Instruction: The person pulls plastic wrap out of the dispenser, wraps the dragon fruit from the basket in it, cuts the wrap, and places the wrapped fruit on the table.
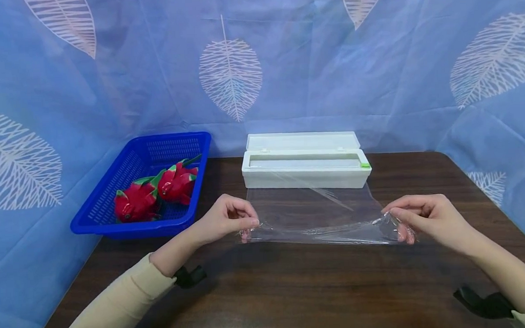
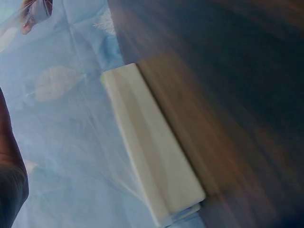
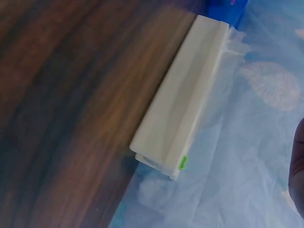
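Observation:
A sheet of clear plastic wrap (image 1: pixel 313 210) stretches forward from a white wrap dispenser box (image 1: pixel 304 177), whose lid (image 1: pixel 303 141) stands raised at the back. My left hand (image 1: pixel 229 217) pinches the near left corner of the wrap between thumb and fingers. At the near right corner my right hand (image 1: pixel 427 218) pinches the film, which bunches a little there. The wrap's front edge hangs between both hands above the table. In the left wrist view the box (image 2: pixel 152 147) is blurred, and only a sliver of the left hand (image 2: pixel 10 166) shows.
Left of the box stands a blue plastic basket (image 1: pixel 85 225) with two red dragon fruits (image 1: pixel 136 201) in it. A green slider (image 1: pixel 365 165) sits at the box's right end. Behind the brown wooden table (image 1: pixel 303 294) hangs a blue leaf-patterned cloth (image 1: pixel 285 75).

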